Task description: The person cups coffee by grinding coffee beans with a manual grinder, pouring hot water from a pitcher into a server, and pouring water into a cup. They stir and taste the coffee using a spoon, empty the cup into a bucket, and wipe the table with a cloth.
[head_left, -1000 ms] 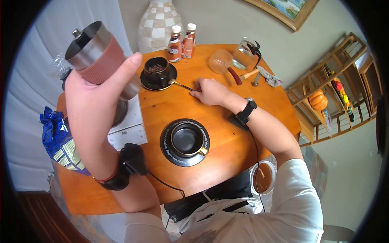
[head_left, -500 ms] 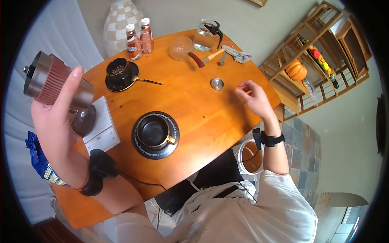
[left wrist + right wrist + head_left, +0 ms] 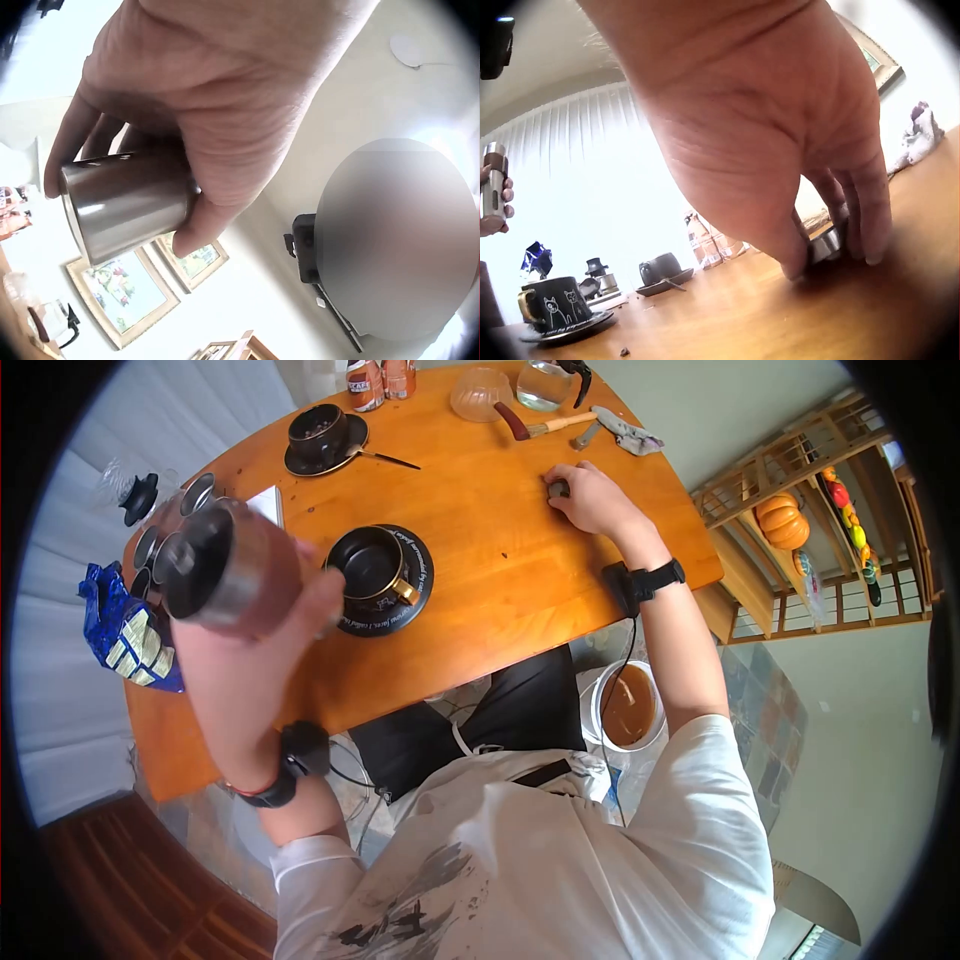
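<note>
In the head view my left hand (image 3: 250,650) grips a steel grinder (image 3: 235,565) with a brownish-red band, held tilted above the table's left side. The left wrist view shows its bare steel end (image 3: 127,202) between thumb and fingers of my left hand (image 3: 217,97). At the table's right my right hand (image 3: 595,500) pinches a small round metal part (image 3: 561,488). The right wrist view has that metal part (image 3: 827,244) low over the wood, between thumb and fingers of my right hand (image 3: 772,135). A black cup (image 3: 368,565) stands on its saucer (image 3: 420,575) beside the grinder.
A cup of beans (image 3: 316,435) with a spoon (image 3: 390,460) stands at the back left. Behind my right hand lie a brush (image 3: 550,426) and a cloth (image 3: 628,435), near a glass jug (image 3: 543,388). A blue bag (image 3: 125,625) is at the left edge.
My right hand, empty half a second ago, has reached the small metal part and pinches it. My left hand has brought the grinder lower and nearer the black cup. The head view has shifted.
</note>
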Available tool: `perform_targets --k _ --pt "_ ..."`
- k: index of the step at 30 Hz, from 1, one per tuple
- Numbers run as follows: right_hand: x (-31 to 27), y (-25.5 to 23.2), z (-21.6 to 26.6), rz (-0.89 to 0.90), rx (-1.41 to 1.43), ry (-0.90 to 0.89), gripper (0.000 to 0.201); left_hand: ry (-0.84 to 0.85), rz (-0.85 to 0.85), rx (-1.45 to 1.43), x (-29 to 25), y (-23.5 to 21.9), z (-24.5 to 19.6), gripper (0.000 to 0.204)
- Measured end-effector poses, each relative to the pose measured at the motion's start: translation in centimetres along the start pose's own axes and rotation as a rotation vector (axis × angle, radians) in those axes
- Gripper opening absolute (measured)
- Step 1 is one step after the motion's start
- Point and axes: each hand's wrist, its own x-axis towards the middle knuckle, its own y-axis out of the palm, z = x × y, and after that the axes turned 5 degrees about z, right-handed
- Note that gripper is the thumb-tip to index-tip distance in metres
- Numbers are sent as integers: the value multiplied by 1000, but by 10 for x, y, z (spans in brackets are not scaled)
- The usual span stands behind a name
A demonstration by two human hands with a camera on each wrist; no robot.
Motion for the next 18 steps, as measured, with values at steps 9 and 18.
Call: perform_targets --k 9,18 --pt "-78 -23 2 50 267 -193 31 -136 101 -55 -81 38 39 36" --pt "-226 -42 40 -254 1156 -160 30 -96 220 28 -111 74 48 30"
